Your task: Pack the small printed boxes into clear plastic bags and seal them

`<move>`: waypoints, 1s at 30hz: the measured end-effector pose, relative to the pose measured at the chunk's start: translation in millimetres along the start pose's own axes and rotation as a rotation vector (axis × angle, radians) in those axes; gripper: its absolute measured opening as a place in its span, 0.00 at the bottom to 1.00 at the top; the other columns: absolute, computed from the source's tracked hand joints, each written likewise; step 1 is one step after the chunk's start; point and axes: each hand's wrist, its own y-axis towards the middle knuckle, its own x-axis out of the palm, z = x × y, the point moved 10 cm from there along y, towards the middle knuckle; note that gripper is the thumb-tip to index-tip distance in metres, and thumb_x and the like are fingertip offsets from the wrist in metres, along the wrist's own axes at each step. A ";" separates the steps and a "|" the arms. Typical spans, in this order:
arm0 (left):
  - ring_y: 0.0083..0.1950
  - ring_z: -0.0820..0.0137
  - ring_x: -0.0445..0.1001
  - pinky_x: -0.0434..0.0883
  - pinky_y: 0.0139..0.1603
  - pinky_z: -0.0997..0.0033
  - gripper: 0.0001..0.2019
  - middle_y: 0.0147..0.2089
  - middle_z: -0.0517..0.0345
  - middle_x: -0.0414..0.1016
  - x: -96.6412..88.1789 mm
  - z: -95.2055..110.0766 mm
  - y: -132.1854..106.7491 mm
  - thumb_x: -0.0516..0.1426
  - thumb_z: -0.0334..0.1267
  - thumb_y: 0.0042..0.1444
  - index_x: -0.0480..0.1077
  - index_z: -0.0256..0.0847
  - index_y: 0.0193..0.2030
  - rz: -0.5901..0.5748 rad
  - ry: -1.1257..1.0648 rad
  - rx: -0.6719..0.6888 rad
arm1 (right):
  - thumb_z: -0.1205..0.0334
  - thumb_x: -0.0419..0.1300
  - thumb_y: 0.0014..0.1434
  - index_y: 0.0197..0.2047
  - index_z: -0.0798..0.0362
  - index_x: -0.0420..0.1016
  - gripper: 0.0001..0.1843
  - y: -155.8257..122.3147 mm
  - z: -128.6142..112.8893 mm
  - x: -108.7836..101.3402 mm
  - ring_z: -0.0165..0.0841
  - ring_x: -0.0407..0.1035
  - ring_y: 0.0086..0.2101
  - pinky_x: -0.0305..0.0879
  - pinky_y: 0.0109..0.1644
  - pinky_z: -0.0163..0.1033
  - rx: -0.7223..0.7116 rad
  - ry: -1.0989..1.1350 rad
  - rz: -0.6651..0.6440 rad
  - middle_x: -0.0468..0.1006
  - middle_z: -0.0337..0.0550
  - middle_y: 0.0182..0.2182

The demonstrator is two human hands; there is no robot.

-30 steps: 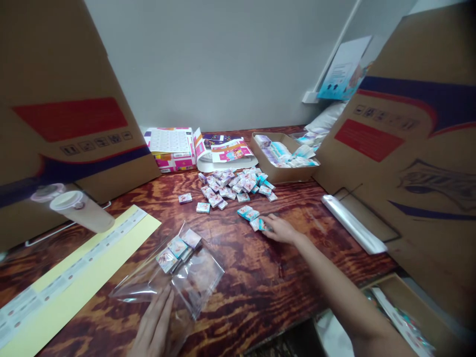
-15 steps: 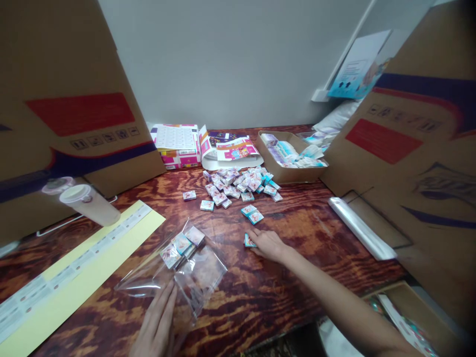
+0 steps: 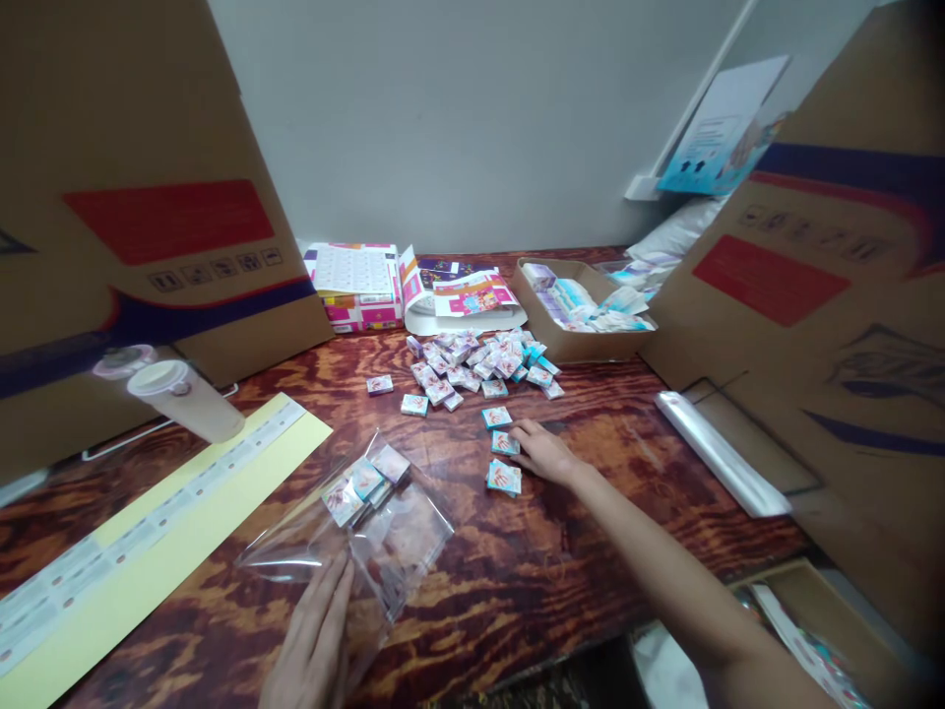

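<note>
While the left hand (image 3: 314, 635) rests at the bottom of the view, its fingers (image 3: 329, 601) together and flat against the lower edge of a clear plastic bag (image 3: 406, 542), the right hand (image 3: 544, 453) reaches in from the lower right across a plywood table (image 3: 517, 591); its fingertips (image 3: 521, 430) meet a small teal-and-white box (image 3: 506, 443) – whether they grip it or only lie against it, the view does not settle.

That box lies just left of the fingers, its long axis running roughly across the table; the right hand is clearly the nearer one, with the left well apart. A second box (image 3: 497, 417) sits just above it and a third (image 3: 503, 479) just below, the three forming a loose column pointing away from the person.

The bag lies on the table between the hands, nearer the left, with several boxes (image 3: 361, 480) bunched in its upper part; whether the left hand holds it down or merely touches it is hard to tell. Farther off spreads a heap of similar boxes (image 3: 472, 366), with a cardboard tray (image 3: 583, 340) of packets behind and to its right. A long yellow sheet (image 3: 155, 522) runs off to the left, below a plastic tumbler (image 3: 184, 402); a roll of clear film (image 3: 716, 453) lies to the right – apart from both hands.
</note>
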 end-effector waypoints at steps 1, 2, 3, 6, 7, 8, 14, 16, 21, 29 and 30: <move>0.65 0.64 0.53 0.59 0.61 0.64 0.31 0.65 0.51 0.53 0.5 -0.8 -0.6 0.48 0.28 0.56 0.41 0.44 0.66 -0.004 -0.007 -0.003 | 0.60 0.57 0.55 0.45 0.55 0.68 0.14 -1.0 -1.7 -0.6 0.36 0.61 0.48 0.58 0.50 0.38 -0.010 0.027 0.014 0.67 0.50 0.48; 0.65 0.64 0.53 0.58 0.61 0.64 0.31 0.65 0.51 0.52 -0.1 -1.1 -1.0 0.48 0.28 0.56 0.41 0.44 0.66 -0.003 -0.014 -0.003 | 0.61 0.57 0.55 0.44 0.56 0.68 0.13 -2.3 -2.6 -2.4 0.36 0.62 0.46 0.59 0.49 0.38 -0.014 0.050 0.024 0.68 0.50 0.46; 0.65 0.64 0.53 0.58 0.61 0.64 0.31 0.65 0.51 0.51 -1.5 -0.8 -1.2 0.48 0.28 0.56 0.41 0.44 0.66 0.004 -0.017 0.003 | 0.61 0.56 0.56 0.44 0.56 0.67 0.13 -4.2 -2.5 -5.2 0.36 0.63 0.45 0.60 0.48 0.38 -0.009 0.064 0.030 0.69 0.50 0.44; 0.65 0.64 0.53 0.57 0.62 0.65 0.30 0.65 0.51 0.51 -6.1 0.2 -1.2 0.47 0.29 0.57 0.42 0.43 0.66 0.021 -0.008 0.015 | 0.61 0.52 0.59 0.51 0.55 0.63 0.17 -17.2 -6.6 -26.4 0.36 0.63 0.45 0.60 0.49 0.40 -0.003 0.120 0.105 0.69 0.50 0.43; 0.65 0.64 0.52 0.56 0.62 0.64 0.30 0.65 0.51 0.51 -7.2 0.0 -1.2 0.47 0.30 0.57 0.42 0.42 0.66 0.025 -0.005 0.013 | 0.61 0.51 0.60 0.55 0.54 0.60 0.19 -24.1 -12.7 -35.2 0.36 0.62 0.46 0.60 0.50 0.40 -0.032 0.157 0.141 0.67 0.50 0.45; 0.65 0.64 0.52 0.55 0.63 0.64 0.30 0.65 0.50 0.51 -7.2 -0.4 -1.3 0.47 0.30 0.57 0.42 0.42 0.66 0.023 -0.003 0.010 | 0.60 0.50 0.60 0.57 0.52 0.58 0.21 -31.8 -21.4 -42.4 0.35 0.62 0.48 0.59 0.51 0.40 -0.081 0.195 0.165 0.66 0.49 0.47; 0.65 0.62 0.51 0.56 0.62 0.63 0.31 0.65 0.49 0.51 -1.5 1.7 -0.9 0.47 0.28 0.57 0.41 0.41 0.66 -0.002 0.011 0.027 | 0.63 0.50 0.60 0.59 0.45 0.59 0.23 -62.2 -64.5 -29.6 0.36 0.62 0.46 0.63 0.49 0.42 -0.287 0.147 0.132 0.64 0.49 0.47; 0.65 0.62 0.52 0.58 0.62 0.61 0.31 0.65 0.48 0.51 -1.4 2.3 -0.2 0.47 0.29 0.57 0.40 0.41 0.66 -0.003 0.008 0.022 | 0.62 0.49 0.61 0.59 0.45 0.59 0.22 -62.0 -62.1 -16.8 0.35 0.63 0.45 0.64 0.47 0.41 -0.259 0.114 0.145 0.64 0.49 0.47; 0.65 0.61 0.52 0.58 0.61 0.60 0.31 0.65 0.48 0.51 -1.4 2.8 -2.2 0.47 0.28 0.56 0.41 0.41 0.66 0.002 0.022 0.030 | 0.63 0.49 0.61 0.60 0.45 0.57 0.23 -64.8 -54.4 -5.6 0.35 0.63 0.46 0.66 0.47 0.40 -0.238 0.130 0.246 0.63 0.48 0.48; 0.65 0.61 0.51 0.55 0.63 0.62 0.31 0.65 0.47 0.50 0.7 -2.0 -8.1 0.46 0.26 0.55 0.42 0.38 0.66 0.025 0.026 0.026 | 0.62 0.50 0.60 0.61 0.48 0.56 0.25 -76.2 -47.8 -7.1 0.36 0.63 0.46 0.65 0.49 0.42 -0.025 0.140 0.429 0.62 0.50 0.48; 0.65 0.61 0.51 0.55 0.63 0.62 0.32 0.65 0.47 0.50 1.0 -2.4 -8.5 0.46 0.25 0.54 0.42 0.38 0.66 0.024 0.030 0.024 | 0.61 0.50 0.60 0.61 0.49 0.56 0.25 -75.9 -49.0 -2.5 0.37 0.63 0.46 0.65 0.49 0.42 0.000 0.120 0.422 0.62 0.50 0.47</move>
